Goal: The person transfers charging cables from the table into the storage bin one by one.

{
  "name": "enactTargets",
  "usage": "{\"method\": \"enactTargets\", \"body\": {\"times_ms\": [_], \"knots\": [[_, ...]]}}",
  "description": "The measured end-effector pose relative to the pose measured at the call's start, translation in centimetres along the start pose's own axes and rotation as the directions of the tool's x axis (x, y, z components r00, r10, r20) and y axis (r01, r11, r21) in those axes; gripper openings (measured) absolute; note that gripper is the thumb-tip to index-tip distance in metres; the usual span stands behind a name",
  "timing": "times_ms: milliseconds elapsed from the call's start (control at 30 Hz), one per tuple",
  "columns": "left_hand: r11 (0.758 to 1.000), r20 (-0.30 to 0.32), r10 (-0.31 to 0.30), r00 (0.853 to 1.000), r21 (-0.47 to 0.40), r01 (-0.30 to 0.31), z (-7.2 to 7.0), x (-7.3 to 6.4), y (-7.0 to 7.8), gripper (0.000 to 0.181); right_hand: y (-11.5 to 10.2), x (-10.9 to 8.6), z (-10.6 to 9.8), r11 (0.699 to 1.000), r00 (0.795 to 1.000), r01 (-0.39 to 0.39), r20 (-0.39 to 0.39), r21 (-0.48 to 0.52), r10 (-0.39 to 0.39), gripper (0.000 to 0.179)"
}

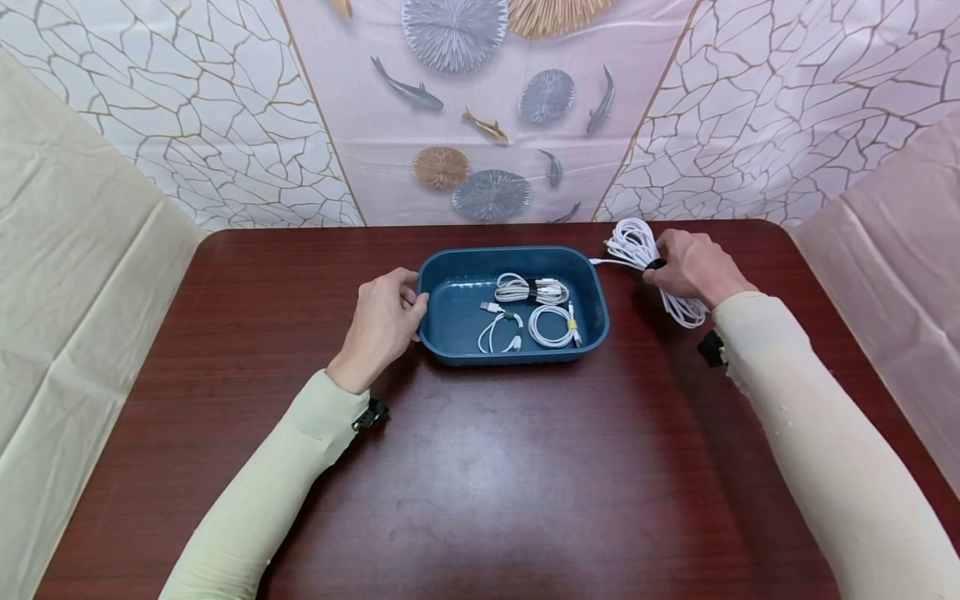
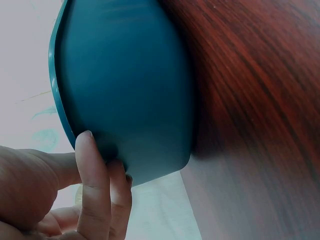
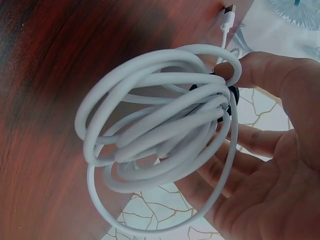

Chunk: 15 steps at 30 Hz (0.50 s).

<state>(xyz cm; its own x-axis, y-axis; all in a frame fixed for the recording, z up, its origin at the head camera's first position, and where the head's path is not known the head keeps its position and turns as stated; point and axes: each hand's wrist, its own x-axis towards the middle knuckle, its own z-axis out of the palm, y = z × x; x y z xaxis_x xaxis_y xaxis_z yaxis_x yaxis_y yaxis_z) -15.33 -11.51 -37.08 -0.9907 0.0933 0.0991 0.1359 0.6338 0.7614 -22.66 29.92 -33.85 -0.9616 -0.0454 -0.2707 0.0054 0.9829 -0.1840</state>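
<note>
My left hand (image 1: 381,325) pinches the left rim of a blue plastic tray (image 1: 510,357), and the left wrist view shows its fingertips against the outer wall. In the tray lie three white cables: a coil with a black tie (image 1: 512,288), a short loop with a dark tie (image 1: 490,333) and a round coil with a yellow tie (image 1: 551,340). Right of the tray, my right hand (image 1: 699,265) holds a thick bundle of white USB cable (image 1: 636,242) at its black strap. In the right wrist view its loops (image 3: 160,115) hang from the fingers, with a USB plug (image 3: 228,21) beyond them.
The tray stands on a dark reddish wooden table (image 1: 480,483). A patterned cloth backdrop (image 1: 495,125) rises behind the table's far edge, and pale cloth sides (image 1: 67,292) flank it. Both wrists carry small black devices (image 1: 371,414).
</note>
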Motion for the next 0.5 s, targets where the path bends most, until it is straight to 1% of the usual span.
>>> {"method": "enactTargets", "body": {"times_ms": [333,500], "knots": [[1.0,-0.003,0.014,1.0,-0.002,-0.014,0.0,0.03,-0.09,0.036,-0.07,-0.08,-0.45,1.0,1.0,0.002,-0.008,-0.015,-0.002,0.059],[1.0,0.0,0.011,1.0,-0.002,-0.011,0.01,0.07,-0.08,0.036,-0.04,-0.15,-0.59,1.0,1.0,-0.004,-0.004,-0.012,0.004,0.059]]}}
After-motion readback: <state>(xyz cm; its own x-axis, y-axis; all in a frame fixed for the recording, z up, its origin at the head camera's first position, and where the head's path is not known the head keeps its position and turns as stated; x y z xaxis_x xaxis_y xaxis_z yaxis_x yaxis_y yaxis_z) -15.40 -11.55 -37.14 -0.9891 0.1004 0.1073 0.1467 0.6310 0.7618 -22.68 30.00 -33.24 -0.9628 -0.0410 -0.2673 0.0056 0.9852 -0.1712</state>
